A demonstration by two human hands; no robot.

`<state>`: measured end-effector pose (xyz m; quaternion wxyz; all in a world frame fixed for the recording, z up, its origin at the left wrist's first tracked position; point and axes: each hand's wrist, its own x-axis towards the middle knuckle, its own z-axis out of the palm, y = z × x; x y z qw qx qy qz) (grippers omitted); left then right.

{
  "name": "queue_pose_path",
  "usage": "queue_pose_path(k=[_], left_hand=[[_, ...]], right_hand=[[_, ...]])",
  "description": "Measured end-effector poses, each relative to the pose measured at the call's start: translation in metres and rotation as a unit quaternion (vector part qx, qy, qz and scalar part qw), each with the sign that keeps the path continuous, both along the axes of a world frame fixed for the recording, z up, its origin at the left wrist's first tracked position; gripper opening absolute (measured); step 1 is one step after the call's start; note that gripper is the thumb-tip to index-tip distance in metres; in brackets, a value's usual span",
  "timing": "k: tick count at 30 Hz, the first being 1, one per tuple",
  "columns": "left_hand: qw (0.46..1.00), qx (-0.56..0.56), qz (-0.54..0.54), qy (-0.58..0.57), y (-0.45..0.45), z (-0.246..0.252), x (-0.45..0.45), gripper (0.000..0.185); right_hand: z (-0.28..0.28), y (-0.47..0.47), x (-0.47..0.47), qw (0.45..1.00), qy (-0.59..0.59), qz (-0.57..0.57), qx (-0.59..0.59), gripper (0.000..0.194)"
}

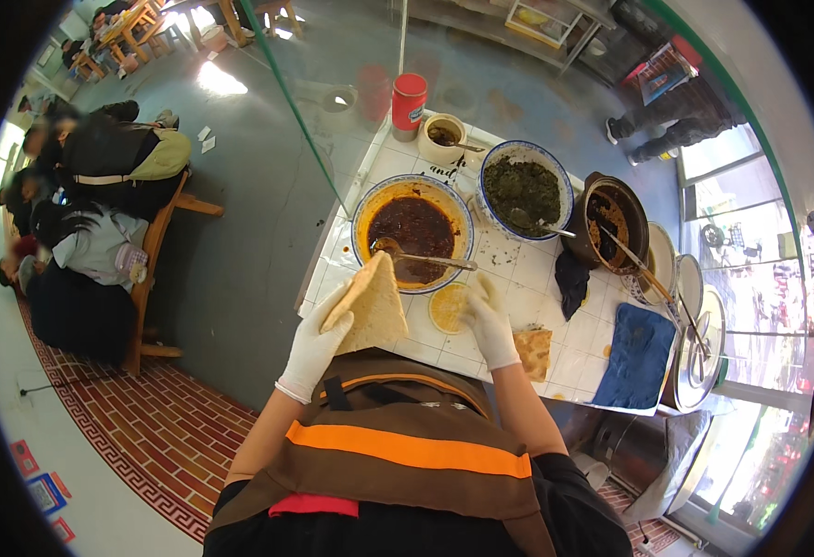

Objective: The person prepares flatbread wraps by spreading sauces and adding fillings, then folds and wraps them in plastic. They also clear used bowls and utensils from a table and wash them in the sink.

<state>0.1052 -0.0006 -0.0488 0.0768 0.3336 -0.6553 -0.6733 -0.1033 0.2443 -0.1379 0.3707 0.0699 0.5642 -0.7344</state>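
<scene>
My gloved left hand (318, 348) grips a triangular piece of flatbread (372, 310), held up on edge at the table's near left. Behind the bread stands a blue-rimmed bowl of dark red chili sauce (412, 221), with a metal spoon (442, 262) resting across it. My right hand (487, 324), also in a white glove, is blurred over the tiles. Beside its fingertips lies a yellow round like a lemon slice (447, 308); whether they touch it is unclear. Just right of that wrist, another flatbread piece (534, 354) lies flat on the table.
A bowl of dark green paste (501, 177), a brown pot (583, 237), a cream jar (433, 147) and a red canister (409, 101) line the back. A black cloth (571, 282) and blue cloth (633, 358) lie rightward. Seated people (101, 237) are at left.
</scene>
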Motion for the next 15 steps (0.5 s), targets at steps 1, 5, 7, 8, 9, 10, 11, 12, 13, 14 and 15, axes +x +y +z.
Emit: queue_pose_path(k=[1, 5, 7, 8, 9, 10, 11, 12, 13, 14, 15], left_hand=[[1.000, 0.025, 0.009, 0.000, -0.010, 0.001, 0.003, 0.053], [0.997, 0.072, 0.025, 0.011, -0.044, 0.003, 0.015, 0.052], [0.996, 0.081, 0.025, 0.000, -0.056, 0.010, 0.019, 0.052], [0.997, 0.079, 0.019, 0.006, -0.062, 0.011, 0.020, 0.052], [0.997, 0.077, 0.015, 0.011, -0.066, 0.013, 0.021, 0.052], [0.997, 0.076, 0.011, 0.017, -0.068, 0.015, 0.022, 0.052], [0.997, 0.072, 0.013, 0.026, -0.070, 0.015, 0.024, 0.052], [0.997, 0.067, 0.021, 0.038, -0.071, 0.015, 0.026, 0.051], [0.996, 0.062, 0.029, 0.049, -0.071, 0.014, 0.027, 0.051], [0.997, 0.046, 0.037, 0.056, -0.072, 0.013, 0.028, 0.050], [0.997, 0.031, 0.044, 0.062, -0.070, 0.009, 0.028, 0.050]], right_hand=[[0.000, -0.014, -0.007, 0.999, 0.033, -0.005, 0.000, 0.054], [0.011, -0.059, -0.023, 0.992, 0.127, 0.011, 0.024, 0.040], [0.036, -0.080, -0.030, 0.984, 0.139, 0.070, 0.090, 0.029], [0.054, -0.093, -0.032, 0.976, 0.141, 0.118, 0.118, 0.028], [0.064, -0.102, -0.032, 0.965, 0.141, 0.167, 0.145, 0.027], [0.054, -0.109, -0.031, 0.962, 0.132, 0.201, 0.131, 0.026], [0.058, -0.111, -0.029, 0.952, 0.168, 0.210, 0.147, 0.027], [0.069, -0.116, -0.029, 0.939, 0.207, 0.222, 0.161, 0.027], [0.079, -0.119, -0.030, 0.925, 0.245, 0.235, 0.173, 0.028], [0.085, -0.122, -0.034, 0.891, 0.315, 0.261, 0.198, 0.026], [0.077, -0.124, -0.038, 0.825, 0.452, 0.271, 0.203, 0.026]])
